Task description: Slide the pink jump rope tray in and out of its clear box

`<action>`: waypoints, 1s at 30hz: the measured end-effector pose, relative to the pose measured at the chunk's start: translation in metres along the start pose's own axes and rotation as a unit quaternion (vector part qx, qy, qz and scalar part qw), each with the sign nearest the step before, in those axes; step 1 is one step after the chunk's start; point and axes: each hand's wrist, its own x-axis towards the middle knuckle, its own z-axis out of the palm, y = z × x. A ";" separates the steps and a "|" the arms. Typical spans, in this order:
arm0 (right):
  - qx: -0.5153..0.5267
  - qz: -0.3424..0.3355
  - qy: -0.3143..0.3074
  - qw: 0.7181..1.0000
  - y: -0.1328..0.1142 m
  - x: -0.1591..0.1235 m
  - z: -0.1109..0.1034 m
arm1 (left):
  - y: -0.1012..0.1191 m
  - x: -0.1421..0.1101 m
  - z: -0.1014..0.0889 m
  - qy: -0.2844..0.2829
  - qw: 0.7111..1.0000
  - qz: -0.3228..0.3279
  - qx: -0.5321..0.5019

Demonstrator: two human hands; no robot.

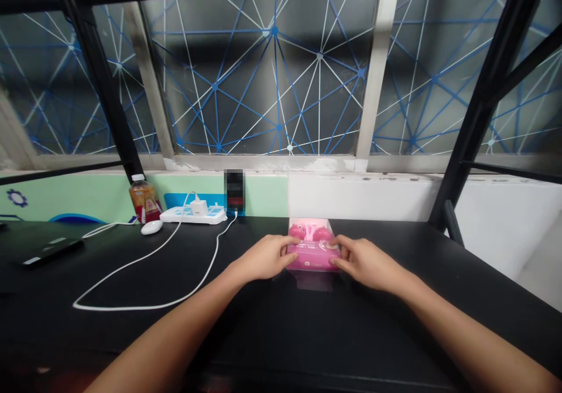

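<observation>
A small pink box (314,256) lies on the black table in front of me. In its back part, rounded pink items (322,233) show, with a lighter pink piece between them; I cannot tell their kind. Pale printing runs across the box's front part, too small to read. My left hand (271,256) grips the box's left side with thumb and fingers. On the right side, my right hand (357,259) holds it the same way, fingers bent at the edge. A faint, see-through patch (314,282) lies just before the box, a flap or a reflection.
Left on the black table (246,334) are a looping white cable (132,308), a white power strip (193,215), a white mouse (151,227), a drink bottle (146,200) and a flat black device (50,251). Black frame posts (476,112) rise at both sides.
</observation>
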 end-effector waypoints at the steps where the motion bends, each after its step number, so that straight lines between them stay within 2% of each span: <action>1: 0.011 0.003 0.001 1.000 0.000 0.000 0.000 | 0.001 0.000 -0.001 -0.014 1.000 -0.009 -0.010; 4: 0.071 0.025 -0.030 0.997 0.001 -0.002 -0.004 | 0.000 0.000 -0.008 -0.080 0.992 -0.047 -0.091; 6: 0.132 0.032 -0.084 0.987 0.003 -0.004 -0.009 | -0.004 0.000 -0.011 -0.149 0.973 -0.062 -0.165; 8: 0.175 0.026 -0.127 0.976 0.006 -0.006 -0.012 | -0.007 -0.001 -0.013 -0.184 0.961 -0.060 -0.195; 10: 0.164 0.012 -0.123 0.979 0.007 -0.005 -0.012 | -0.009 0.000 -0.011 -0.146 0.977 -0.037 -0.149; 13: 0.047 -0.015 -0.040 0.998 0.006 -0.003 -0.007 | -0.009 0.001 -0.004 -0.032 0.999 0.010 -0.033; 15: -0.018 -0.044 0.003 0.999 0.005 -0.001 -0.004 | -0.009 0.002 -0.001 0.002 1.000 0.024 -0.001; 17: -0.026 -0.073 0.011 0.997 0.006 -0.002 -0.003 | -0.008 0.003 0.000 0.001 1.000 0.027 -0.001; 21: 0.043 -0.090 -0.013 0.995 0.009 -0.004 -0.004 | -0.009 0.004 -0.002 -0.019 0.999 0.030 -0.008; 26: 0.147 -0.046 -0.073 0.985 0.015 -0.004 -0.002 | -0.012 0.006 0.001 -0.021 1.000 0.014 -0.016; 30: 0.236 0.011 -0.125 0.964 0.017 -0.002 0.000 | -0.015 0.007 0.005 -0.031 0.999 0.006 -0.036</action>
